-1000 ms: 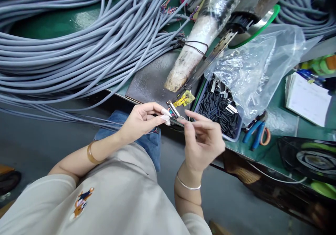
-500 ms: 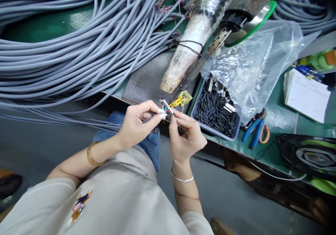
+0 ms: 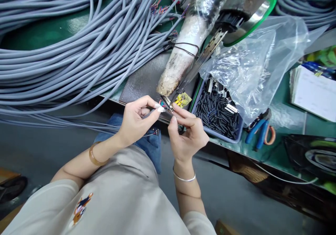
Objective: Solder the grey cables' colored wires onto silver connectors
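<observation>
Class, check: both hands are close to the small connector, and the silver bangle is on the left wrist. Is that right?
Wrong side: the head view shows the silver bangle on the right wrist, not the left; the left hand and right hand are close to the small connector.

relative to the connector (image 3: 167, 102): on the worktop (image 3: 47, 36), cables (image 3: 105, 63) at 10 o'clock, tray (image 3: 231, 139) at 3 o'clock, plastic bag (image 3: 257, 62) overlapping the tray, pliers (image 3: 261, 136) at the tray's 4 o'clock.

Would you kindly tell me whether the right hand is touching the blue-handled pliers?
Apart: the head view shows the plastic bin lying between the right hand and the blue-handled pliers.
</observation>
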The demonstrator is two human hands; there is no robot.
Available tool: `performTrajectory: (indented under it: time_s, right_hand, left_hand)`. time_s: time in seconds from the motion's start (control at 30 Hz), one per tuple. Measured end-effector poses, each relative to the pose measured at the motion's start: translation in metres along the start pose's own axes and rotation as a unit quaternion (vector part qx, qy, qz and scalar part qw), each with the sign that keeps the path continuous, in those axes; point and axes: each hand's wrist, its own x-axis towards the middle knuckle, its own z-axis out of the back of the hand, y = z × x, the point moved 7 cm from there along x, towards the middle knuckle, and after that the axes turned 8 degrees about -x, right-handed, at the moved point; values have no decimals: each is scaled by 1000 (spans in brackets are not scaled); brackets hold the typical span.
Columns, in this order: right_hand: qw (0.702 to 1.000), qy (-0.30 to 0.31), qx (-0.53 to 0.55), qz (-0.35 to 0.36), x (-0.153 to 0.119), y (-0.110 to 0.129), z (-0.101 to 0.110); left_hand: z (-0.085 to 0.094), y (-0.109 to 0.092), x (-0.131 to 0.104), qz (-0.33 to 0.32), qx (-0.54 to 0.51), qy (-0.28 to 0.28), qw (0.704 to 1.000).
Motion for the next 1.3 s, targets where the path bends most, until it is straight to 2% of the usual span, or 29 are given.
performTrajectory:
  time_s: [0.33,0.53,0.87,1.13,1.3]
  right_hand:
    - [1000,-10,9,5,10,0,0]
    - [999,-13,-26,34,19,7,4]
    - [999,-4,-30,37,17,1,2]
    - [997,-20,-50,50,27,11,4]
    - [996,-27,-66,55,27,13,5]
  left_hand:
    - [-2,-12,4,-57,73,-14,996]
    - [-2,-17,4,-76,84,-17,993]
    - [-1,-6,4,-31,69,-5,997]
    - [-2,-18,6,-48,75,-12,996]
    - [-3,-19,6,-32,67,-11,997]
